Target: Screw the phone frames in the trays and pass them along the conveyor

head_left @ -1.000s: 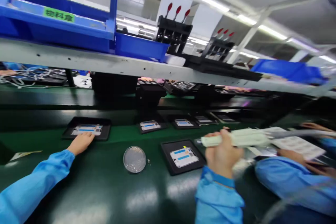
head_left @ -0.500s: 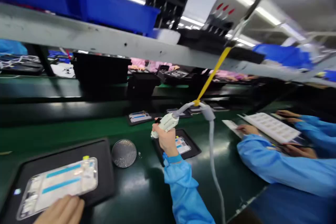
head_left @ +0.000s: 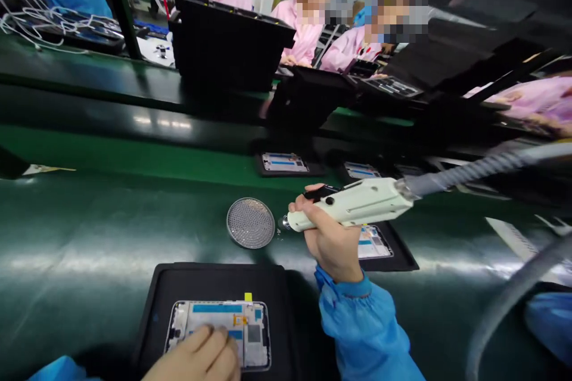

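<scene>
My right hand is wrapped around a pale electric screwdriver, its metal tip pointing left. A grey ribbed hose runs from its back end to the right. Just left of the tip lies a round perforated metal dish, with a few tiny bits beside it. My left hand rests on a flat phone or tablet frame, fingers laid over its lower middle and their undersides hidden. The frame has blue strips and a yellow tab, and lies in a black tray.
Another black tray with a similar frame sits behind my right wrist. More trayed frames stand along the far side of the green bench. Beyond are black boxes, tangled white cables and people in pink. A blue sleeve shows at right.
My view has turned down and left. The screwdriver in my right hand has come nearer the metal dish, its tip now beside it. My left hand stays on the frame, further over it.
</scene>
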The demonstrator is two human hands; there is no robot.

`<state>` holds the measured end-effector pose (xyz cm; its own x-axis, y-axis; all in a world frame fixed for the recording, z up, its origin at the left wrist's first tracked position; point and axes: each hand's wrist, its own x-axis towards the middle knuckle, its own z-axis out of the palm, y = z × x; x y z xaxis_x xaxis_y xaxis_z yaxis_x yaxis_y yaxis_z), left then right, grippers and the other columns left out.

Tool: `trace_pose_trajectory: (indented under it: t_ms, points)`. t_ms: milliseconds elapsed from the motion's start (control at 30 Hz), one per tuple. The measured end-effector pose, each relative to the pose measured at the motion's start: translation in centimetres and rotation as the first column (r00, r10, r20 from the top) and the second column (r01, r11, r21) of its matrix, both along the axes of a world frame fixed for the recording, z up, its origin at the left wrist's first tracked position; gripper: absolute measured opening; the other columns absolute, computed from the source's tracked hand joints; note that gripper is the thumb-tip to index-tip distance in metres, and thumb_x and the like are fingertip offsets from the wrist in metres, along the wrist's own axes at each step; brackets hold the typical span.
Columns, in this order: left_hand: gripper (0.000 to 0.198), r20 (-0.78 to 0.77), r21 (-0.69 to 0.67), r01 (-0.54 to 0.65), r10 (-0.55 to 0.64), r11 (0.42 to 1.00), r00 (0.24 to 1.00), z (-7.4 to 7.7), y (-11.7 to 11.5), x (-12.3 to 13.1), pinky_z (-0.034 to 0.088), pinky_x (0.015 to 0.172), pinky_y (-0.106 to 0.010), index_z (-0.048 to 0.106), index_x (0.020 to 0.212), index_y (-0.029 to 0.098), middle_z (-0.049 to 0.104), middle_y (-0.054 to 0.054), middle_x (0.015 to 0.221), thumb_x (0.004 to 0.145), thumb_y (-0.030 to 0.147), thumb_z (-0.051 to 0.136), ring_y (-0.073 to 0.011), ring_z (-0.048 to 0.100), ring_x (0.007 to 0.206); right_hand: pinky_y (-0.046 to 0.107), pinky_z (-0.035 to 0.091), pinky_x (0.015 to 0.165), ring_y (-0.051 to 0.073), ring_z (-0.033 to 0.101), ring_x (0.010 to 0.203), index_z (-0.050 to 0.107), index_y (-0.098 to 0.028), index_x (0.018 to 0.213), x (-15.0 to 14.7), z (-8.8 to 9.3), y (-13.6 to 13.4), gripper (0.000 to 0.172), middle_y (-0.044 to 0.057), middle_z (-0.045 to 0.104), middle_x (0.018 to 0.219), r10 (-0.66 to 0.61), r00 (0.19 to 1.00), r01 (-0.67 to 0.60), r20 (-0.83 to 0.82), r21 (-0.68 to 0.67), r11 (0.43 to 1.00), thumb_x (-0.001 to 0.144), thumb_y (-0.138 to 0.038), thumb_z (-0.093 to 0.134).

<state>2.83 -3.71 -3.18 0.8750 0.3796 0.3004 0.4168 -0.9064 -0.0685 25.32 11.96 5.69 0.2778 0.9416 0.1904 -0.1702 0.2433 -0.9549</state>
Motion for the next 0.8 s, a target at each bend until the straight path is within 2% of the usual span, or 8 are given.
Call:
trace_pose_trajectory:
  t_ms: [100, 167, 267, 433, 633, 800]
  points:
    - [0.019, 0.023, -0.008, -0.086, 0.086, 0.996, 0.996, 2.2, 2.5, -1.3, 0.039, 0.091, -0.04, 0.066, 0.102, 0.018, 0.072, -0.006, 0.103, 0.094, 0.03, 0.054, -0.0241, 0.063, 0.096, 0.034, 0.052, 0.067, 0.012, 0.057, 0.064, 0.06, -0.021, 0.087, -1.9, -0.4, -0.2, 0.023, -0.005, 0.054, 0.065, 0.039, 0.999, -0.039, -0.018, -0.015, 0.999, 0.067, -0.022, 0.072]
    - [0.023, 0.03, -0.017, -0.114, 0.114, 0.993, 0.993, 2.6, 3.6, -1.6, 0.037, 0.093, -0.043, 0.068, 0.102, 0.017, 0.073, -0.007, 0.105, 0.094, 0.031, 0.052, -0.0258, 0.063, 0.097, 0.035, 0.052, 0.068, 0.013, 0.058, 0.065, 0.061, -0.022, 0.088, -3.2, -1.1, -0.2, 0.022, -0.004, 0.056, 0.066, 0.065, 0.998, -0.065, 0.002, -0.027, 0.997, 0.068, -0.023, 0.071]
    - [0.025, 0.058, -0.043, -0.09, 0.092, 0.995, 0.994, 2.0, 4.2, -1.7, 0.037, 0.094, -0.041, 0.069, 0.104, 0.016, 0.073, -0.007, 0.107, 0.094, 0.029, 0.05, -0.0243, 0.063, 0.1, 0.035, 0.051, 0.065, 0.014, 0.059, 0.065, 0.061, -0.022, 0.091, -4.7, -2.3, 0.1, 0.021, -0.003, 0.059, 0.069, 0.117, 0.991, -0.114, 0.059, -0.051, 0.992, 0.072, -0.024, 0.07]
    - [0.028, 0.125, -0.093, -0.101, 0.113, 0.991, 0.986, 0.6, 4.5, -2.0, 0.037, 0.097, -0.039, 0.07, 0.109, 0.015, 0.072, -0.007, 0.111, 0.093, 0.027, 0.05, -0.0238, 0.062, 0.105, 0.035, 0.05, 0.065, 0.014, 0.059, 0.067, 0.064, -0.024, 0.092, -5.9, -3.3, 0.5, 0.017, -0.003, 0.059, 0.069, 0.162, 0.985, -0.162, 0.055, -0.015, 0.987, 0.077, -0.021, 0.069]
    - [0.027, 0.128, -0.145, -0.097, 0.116, 0.985, 0.985, 0.7, 4.8, -2.3, 0.037, 0.099, -0.041, 0.07, 0.109, 0.017, 0.072, -0.006, 0.113, 0.091, 0.032, 0.056, -0.0252, 0.061, 0.106, 0.038, 0.052, 0.071, 0.016, 0.061, 0.071, 0.064, -0.027, 0.095, -5.7, -4.1, 0.2, 0.016, -0.001, 0.061, 0.077, 0.181, 0.966, -0.169, 0.186, -0.08, 0.982, 0.079, -0.026, 0.068]
    - [0.028, 0.12, -0.173, -0.079, 0.101, 0.982, 0.988, 0.7, 4.9, -2.4, 0.037, 0.1, -0.041, 0.069, 0.111, 0.018, 0.071, -0.006, 0.116, 0.093, 0.033, 0.054, -0.025, 0.061, 0.109, 0.04, 0.054, 0.074, 0.017, 0.061, 0.075, 0.062, -0.026, 0.093, -5.5, -4.6, 0.0, 0.016, 0.001, 0.061, 0.083, 0.145, 0.957, -0.122, 0.252, -0.104, 0.987, 0.079, -0.03, 0.067]
